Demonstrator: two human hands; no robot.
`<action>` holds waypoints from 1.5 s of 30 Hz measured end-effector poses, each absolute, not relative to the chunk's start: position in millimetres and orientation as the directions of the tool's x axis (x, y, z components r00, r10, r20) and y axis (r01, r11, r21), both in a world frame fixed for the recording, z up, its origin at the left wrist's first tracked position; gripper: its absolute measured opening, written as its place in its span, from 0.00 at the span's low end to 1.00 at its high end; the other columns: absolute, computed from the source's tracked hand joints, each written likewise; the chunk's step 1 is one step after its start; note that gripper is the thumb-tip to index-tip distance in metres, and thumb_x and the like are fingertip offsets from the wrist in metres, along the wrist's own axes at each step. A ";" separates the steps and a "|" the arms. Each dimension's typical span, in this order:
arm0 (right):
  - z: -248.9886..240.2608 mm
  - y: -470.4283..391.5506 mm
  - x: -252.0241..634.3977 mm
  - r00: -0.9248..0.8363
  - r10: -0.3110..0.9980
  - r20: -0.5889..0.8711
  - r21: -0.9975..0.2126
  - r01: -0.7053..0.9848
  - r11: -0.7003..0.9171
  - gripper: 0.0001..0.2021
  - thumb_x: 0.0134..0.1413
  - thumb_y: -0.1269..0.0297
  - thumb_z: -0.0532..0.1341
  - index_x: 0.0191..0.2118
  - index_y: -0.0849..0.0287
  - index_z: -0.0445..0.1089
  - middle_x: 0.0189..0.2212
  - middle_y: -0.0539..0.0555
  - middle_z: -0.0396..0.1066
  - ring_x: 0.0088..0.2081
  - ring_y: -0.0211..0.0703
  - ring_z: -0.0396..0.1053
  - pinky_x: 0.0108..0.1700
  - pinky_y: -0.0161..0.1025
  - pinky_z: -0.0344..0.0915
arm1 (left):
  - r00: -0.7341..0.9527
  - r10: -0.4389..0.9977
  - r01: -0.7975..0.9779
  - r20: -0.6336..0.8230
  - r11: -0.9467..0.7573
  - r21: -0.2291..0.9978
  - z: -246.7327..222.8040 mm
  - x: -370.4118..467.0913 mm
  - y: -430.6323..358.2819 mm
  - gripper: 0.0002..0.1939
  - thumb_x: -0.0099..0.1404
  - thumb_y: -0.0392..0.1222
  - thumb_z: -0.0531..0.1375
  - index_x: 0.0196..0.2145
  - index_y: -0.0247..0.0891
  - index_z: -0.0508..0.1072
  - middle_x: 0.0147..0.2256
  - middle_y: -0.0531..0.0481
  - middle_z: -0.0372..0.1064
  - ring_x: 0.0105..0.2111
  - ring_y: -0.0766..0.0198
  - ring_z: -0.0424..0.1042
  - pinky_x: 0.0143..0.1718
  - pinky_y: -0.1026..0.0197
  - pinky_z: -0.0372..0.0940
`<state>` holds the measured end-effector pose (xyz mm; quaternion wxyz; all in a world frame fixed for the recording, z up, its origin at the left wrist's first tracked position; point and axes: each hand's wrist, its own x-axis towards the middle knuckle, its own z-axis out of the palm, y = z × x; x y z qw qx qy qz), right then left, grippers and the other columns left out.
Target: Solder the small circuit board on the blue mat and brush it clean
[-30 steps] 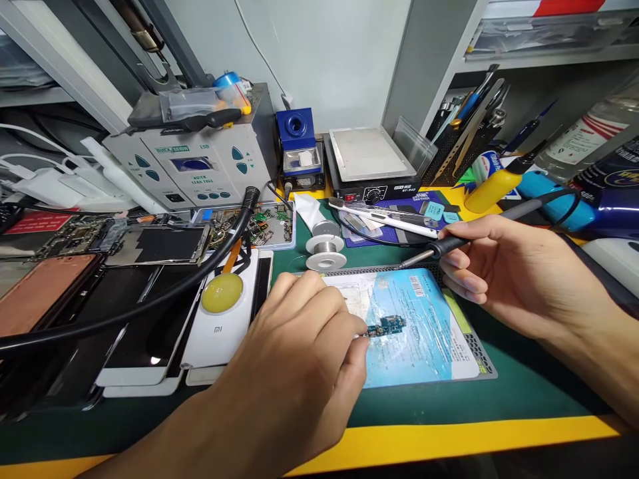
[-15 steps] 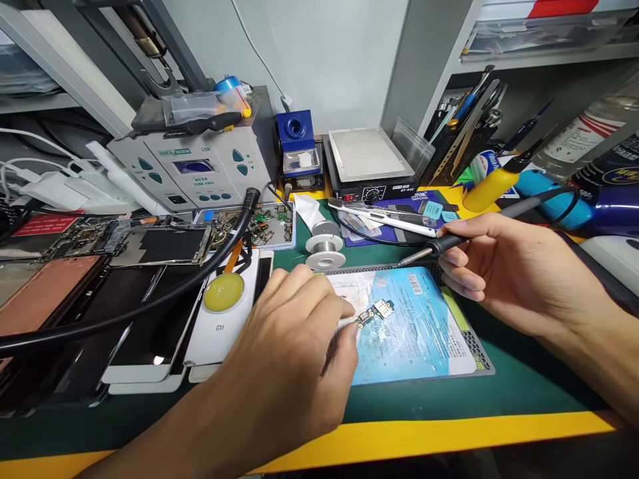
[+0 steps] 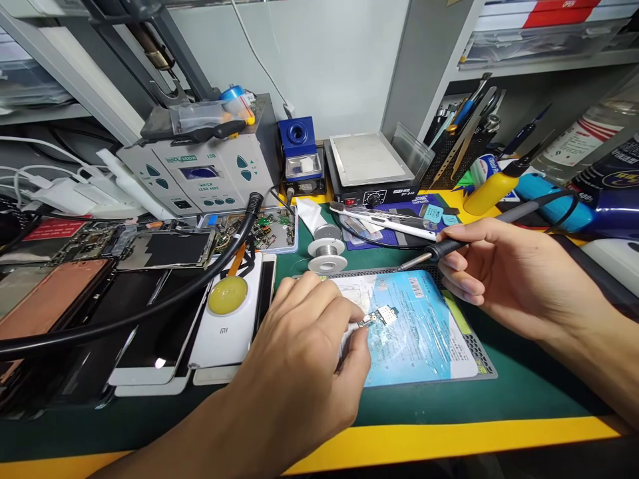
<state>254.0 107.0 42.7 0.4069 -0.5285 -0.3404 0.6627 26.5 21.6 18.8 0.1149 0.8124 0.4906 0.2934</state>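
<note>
My left hand [image 3: 314, 346] is closed, thumb against index finger, on a small circuit board [image 3: 382, 317] and some white material that is mostly hidden by the fingers. The board is over a blue and white plastic-covered sheet [image 3: 424, 352]. In my right hand [image 3: 504, 273] is a soldering iron [image 3: 439, 250], gripped by its black handle, its metal tip pointing left above the sheet's top edge. A spool of solder wire [image 3: 327, 255] stands behind the sheet. A white brush [image 3: 384, 221] lies just behind the iron.
At the left are a white Mi device [image 3: 224, 339], phone screens and a thick black hose [image 3: 150, 309]. Behind stand a grey hot-air station [image 3: 200, 173], a blue iron stand [image 3: 298, 143] and a heating plate [image 3: 369, 159]. A yellow bottle [image 3: 492, 189] is at the right.
My left hand has moved slightly right with the board, which now looks tilted differently. The right hand and iron have barely moved. The view has shifted a little.
</note>
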 end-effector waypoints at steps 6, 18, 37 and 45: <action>40.1 110.8 255.6 -0.134 0.911 -0.390 -0.889 -0.201 -0.411 0.12 0.52 0.65 0.62 0.20 0.59 0.66 0.16 0.48 0.64 0.13 0.33 0.58 0.14 0.32 0.58 | 0.435 0.829 0.696 0.352 -0.557 0.452 25.8 26.3 16.1 0.08 0.66 0.29 0.55 0.31 0.36 0.70 0.31 0.47 0.65 0.34 0.58 0.61 0.36 0.52 0.55; 63.3 129.9 238.0 -0.193 0.973 -0.123 -0.991 -0.026 -0.131 0.11 0.48 0.62 0.71 0.31 0.60 0.71 0.20 0.47 0.68 0.15 0.32 0.63 0.13 0.28 0.58 | 0.156 0.751 0.723 0.642 -0.529 0.443 52.1 -8.9 21.3 0.06 0.66 0.30 0.57 0.31 0.37 0.70 0.27 0.52 0.62 0.29 0.64 0.61 0.35 0.56 0.58; 108.7 259.9 73.7 -0.255 0.965 0.067 -0.782 0.587 0.209 0.16 0.65 0.59 0.61 0.55 0.60 0.69 0.53 0.58 0.70 0.48 0.49 0.73 0.48 0.51 0.72 | -0.044 0.612 0.692 0.789 -0.552 0.466 40.0 -20.0 30.9 0.06 0.67 0.37 0.57 0.31 0.39 0.70 0.25 0.54 0.65 0.25 0.66 0.65 0.29 0.62 0.61; 105.9 242.9 75.9 -0.224 0.971 0.087 -0.750 0.627 0.212 0.16 0.65 0.58 0.61 0.54 0.61 0.69 0.49 0.57 0.72 0.44 0.46 0.74 0.44 0.48 0.74 | -0.074 0.559 0.754 0.826 -0.510 0.413 39.0 -20.3 32.6 0.06 0.69 0.40 0.59 0.42 0.42 0.74 0.34 0.51 0.77 0.29 0.65 0.76 0.34 0.63 0.68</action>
